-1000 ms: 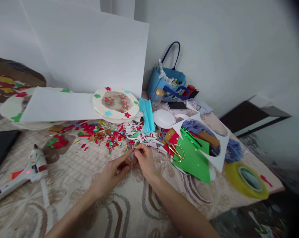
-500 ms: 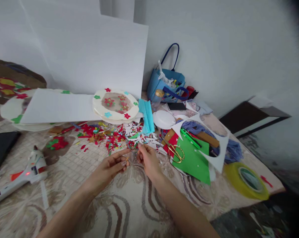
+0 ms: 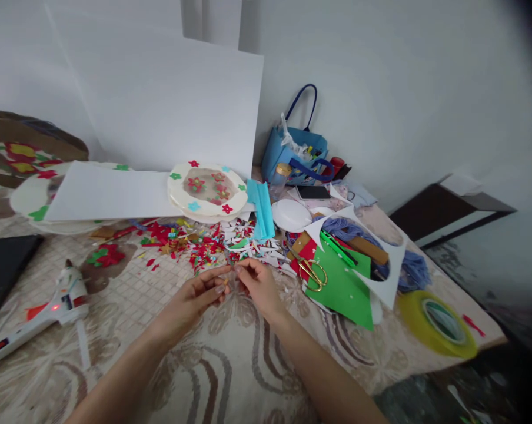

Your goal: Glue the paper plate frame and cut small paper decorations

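Drew closer together, pinching a tan bit in the left hand, unclear what in the right hand; could lose it among scraps through a loose grip.

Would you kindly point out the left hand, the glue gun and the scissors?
Left hand (image 3: 197,295), head view: middle of the back of the hand.
Glue gun (image 3: 60,312), head view: white body, near the red light.
Scissors (image 3: 308,270), head view: gold handles, near where they meet.
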Available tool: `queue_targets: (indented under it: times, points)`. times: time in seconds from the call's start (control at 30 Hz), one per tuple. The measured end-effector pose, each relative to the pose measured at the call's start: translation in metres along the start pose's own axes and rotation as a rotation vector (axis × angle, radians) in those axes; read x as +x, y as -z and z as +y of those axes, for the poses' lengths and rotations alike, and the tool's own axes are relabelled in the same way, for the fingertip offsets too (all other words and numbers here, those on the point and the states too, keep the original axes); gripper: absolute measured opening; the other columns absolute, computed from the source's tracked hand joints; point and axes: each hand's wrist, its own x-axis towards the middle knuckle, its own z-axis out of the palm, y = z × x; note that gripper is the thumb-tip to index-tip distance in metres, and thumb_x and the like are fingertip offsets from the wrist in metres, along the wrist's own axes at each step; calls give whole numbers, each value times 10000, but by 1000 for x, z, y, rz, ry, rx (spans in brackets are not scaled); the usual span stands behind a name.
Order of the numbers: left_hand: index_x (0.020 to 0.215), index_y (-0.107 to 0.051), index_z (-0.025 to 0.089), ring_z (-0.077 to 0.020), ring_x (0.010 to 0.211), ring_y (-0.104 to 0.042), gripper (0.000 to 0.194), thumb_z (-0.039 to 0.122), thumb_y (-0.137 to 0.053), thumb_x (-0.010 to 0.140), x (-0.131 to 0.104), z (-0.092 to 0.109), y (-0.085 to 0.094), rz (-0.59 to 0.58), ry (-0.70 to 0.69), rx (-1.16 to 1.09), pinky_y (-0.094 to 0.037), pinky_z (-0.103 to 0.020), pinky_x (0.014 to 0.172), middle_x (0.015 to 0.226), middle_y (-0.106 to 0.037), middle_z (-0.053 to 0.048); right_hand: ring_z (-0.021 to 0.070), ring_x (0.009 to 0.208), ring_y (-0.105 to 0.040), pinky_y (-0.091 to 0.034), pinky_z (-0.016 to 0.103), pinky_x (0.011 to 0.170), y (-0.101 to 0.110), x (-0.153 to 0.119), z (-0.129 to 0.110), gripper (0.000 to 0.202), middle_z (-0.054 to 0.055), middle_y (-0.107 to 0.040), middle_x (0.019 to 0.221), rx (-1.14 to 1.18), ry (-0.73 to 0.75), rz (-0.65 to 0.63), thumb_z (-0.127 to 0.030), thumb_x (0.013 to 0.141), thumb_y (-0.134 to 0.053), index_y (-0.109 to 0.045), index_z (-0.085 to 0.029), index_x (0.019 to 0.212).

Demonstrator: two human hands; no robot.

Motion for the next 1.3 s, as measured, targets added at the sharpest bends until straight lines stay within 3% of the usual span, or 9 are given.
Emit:
queue_targets:
  times: [0.17,0.27,0.33,0.43,0.53,0.7,0.87,1.13,1.3]
  points:
    - [964,-653,157,-162,684,-545,251,335,-577,804,3,-4,4,206,-176,496,-420,-274,636,781,-626,-43,84,420,-381,-306,204,434,2,2,7,297,-72,-384,454,-192,142,90,-328,840,-511,-446,-195,582]
    - [885,-666,170,-198,803,-570,205,331,-578,794,3,-5,7,380,-346,776,-425,-300,706,915,-616,-76,95,537,-484,-377,207,508,1,2,10,67,-16,-560,690,-217,197,69,-215,791,-530,-561,-179,745]
    - [789,-658,176,-225,917,-560,165,330,-601,772,3,-6,9,449,-435,847,-419,-303,746,989,-597,-87,102,577,-519,-402,214,535,-1,1,12,136,7,-596,799,-255,225,35,-172,785,-504,-603,-182,879]
    - [726,-641,177,-206,839,-576,208,372,-585,775,4,-6,11,384,-351,709,-428,-281,689,917,-631,-71,108,525,-497,-392,217,510,-4,-2,11,174,-10,-574,675,-290,231,-6,-190,823,-483,-632,-184,912]
    - [864,-689,180,-164,689,-555,285,426,-572,778,5,-5,11,319,-187,482,-415,-250,616,794,-668,-35,110,546,-506,-397,220,520,-6,-5,8,169,2,-589,716,-311,275,-9,-205,832,-509,-651,-189,921]
    - [959,-714,189,-170,759,-567,333,435,-612,758,5,-6,11,306,-105,330,-405,-237,645,864,-710,-40,122,610,-541,-422,228,568,-10,-6,6,153,23,-625,791,-328,323,-17,-184,819,-532,-668,-190,890]
    - [952,-721,197,-194,833,-591,301,406,-619,760,3,-5,8,284,-130,345,-432,-266,717,929,-715,-57,134,654,-562,-432,233,604,-11,-6,6,145,28,-643,785,-327,347,3,-176,814,-526,-665,-181,857]
    - [928,-731,226,-183,789,-581,223,308,-560,811,-1,-1,0,286,-407,684,-449,-287,694,864,-647,-57,145,677,-517,-397,246,638,-10,-8,1,153,16,-571,715,-537,427,11,-135,788,-475,-613,-192,757]
    - [1114,-665,260,-179,845,-571,311,290,-557,824,-4,-4,-10,213,-400,645,-466,-281,712,943,-611,-55,157,705,-486,-396,261,665,-11,-6,7,67,12,-539,728,-353,278,189,-190,741,-524,-585,-199,716]
